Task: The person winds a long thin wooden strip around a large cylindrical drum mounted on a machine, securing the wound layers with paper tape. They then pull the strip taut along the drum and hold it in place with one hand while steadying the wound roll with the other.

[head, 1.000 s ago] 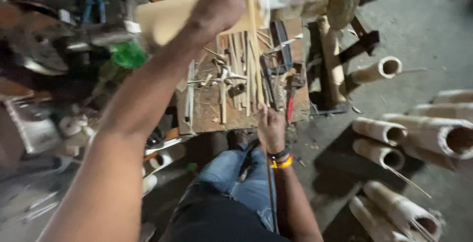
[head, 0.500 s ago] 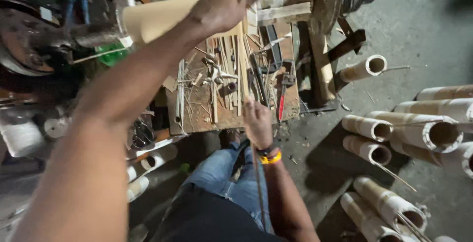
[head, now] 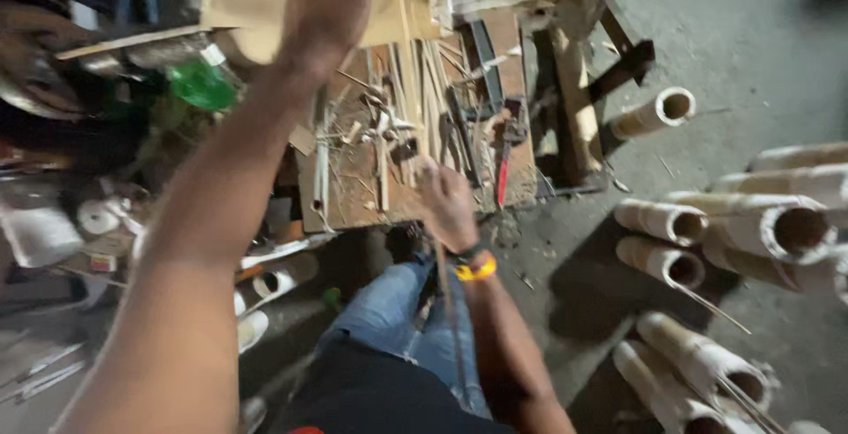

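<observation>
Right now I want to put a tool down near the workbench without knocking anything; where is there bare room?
Bare grey concrete floor lies open above the short bamboo tube, and a dark strip runs between the right hand and the stacked bamboo sections. The small wooden bench top, littered with bamboo slivers, is crowded, as is the clutter left of it.

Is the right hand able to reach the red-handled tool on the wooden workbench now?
Probably yes: the right hand rests on the wooden workbench beside the red-handled tool, and nothing lies between them.
</observation>
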